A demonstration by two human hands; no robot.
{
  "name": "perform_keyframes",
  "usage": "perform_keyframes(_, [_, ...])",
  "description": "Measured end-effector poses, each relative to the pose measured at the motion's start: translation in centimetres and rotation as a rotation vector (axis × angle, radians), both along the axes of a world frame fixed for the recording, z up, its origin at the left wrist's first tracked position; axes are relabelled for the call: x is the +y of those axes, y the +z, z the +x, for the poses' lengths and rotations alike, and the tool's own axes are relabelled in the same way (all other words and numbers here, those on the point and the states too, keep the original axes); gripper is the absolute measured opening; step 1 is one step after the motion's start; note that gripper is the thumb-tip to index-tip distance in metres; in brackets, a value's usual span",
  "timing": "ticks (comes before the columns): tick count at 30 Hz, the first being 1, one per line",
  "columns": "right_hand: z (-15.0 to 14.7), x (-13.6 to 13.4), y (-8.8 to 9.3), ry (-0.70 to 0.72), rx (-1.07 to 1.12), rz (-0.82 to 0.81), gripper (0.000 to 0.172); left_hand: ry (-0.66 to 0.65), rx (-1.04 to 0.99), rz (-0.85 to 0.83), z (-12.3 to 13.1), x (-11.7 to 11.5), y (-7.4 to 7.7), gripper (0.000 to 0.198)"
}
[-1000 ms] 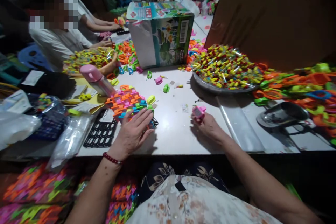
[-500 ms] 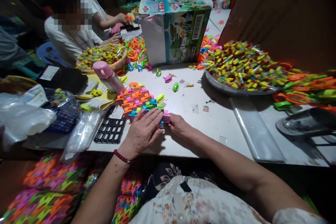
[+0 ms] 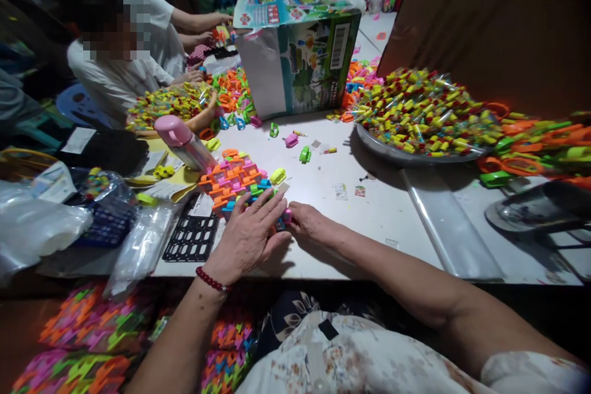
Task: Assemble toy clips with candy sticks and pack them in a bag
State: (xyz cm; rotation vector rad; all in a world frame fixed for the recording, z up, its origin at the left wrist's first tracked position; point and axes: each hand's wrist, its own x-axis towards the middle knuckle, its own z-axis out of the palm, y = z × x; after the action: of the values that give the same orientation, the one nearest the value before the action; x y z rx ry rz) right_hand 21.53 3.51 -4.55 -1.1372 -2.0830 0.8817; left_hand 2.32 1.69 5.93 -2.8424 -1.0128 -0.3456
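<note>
My left hand (image 3: pixel 250 228) lies flat with fingers stretched over a packed block of small colourful plastic pieces (image 3: pixel 233 178), mostly orange and pink, with blue and green ones near my fingers. It hides the near right part of the block. At that right edge, my right hand (image 3: pixel 307 220) has its fingers closed on a small pink plastic piece (image 3: pixel 287 216), whose exact kind I cannot make out. Left of my left hand is a black plastic grid tray (image 3: pixel 190 240). A yellow-green piece (image 3: pixel 278 175) sits just beyond my fingertips.
A pink-capped bottle (image 3: pixel 184 141) stands behind the block. Further back is a printed carton (image 3: pixel 295 61). To the right are a heaped metal basin (image 3: pixel 392 151) and a clear plastic sheet (image 3: pixel 443 228). Two co-workers sit at the left; packed bags (image 3: pixel 87 320) lie below the table.
The whole view has shifted slightly, so most things appear further left. My left hand covers a little more of the block's near right part. My right hand stays at the pink piece.
</note>
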Motion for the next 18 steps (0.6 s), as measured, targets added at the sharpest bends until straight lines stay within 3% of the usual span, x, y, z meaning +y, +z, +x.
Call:
perform_keyframes(10, [0.0,-0.8,1.1,-0.046,-0.034,0.01,0.008,-0.019,0.103,0.032,0.2,0.3,1.2,0.053])
perform_keyframes(18, [-1.0,-1.4,1.0,-0.06,-0.132,0.0,0.013,-0.01,0.113,0.016,0.2,0.7,0.9,0.052])
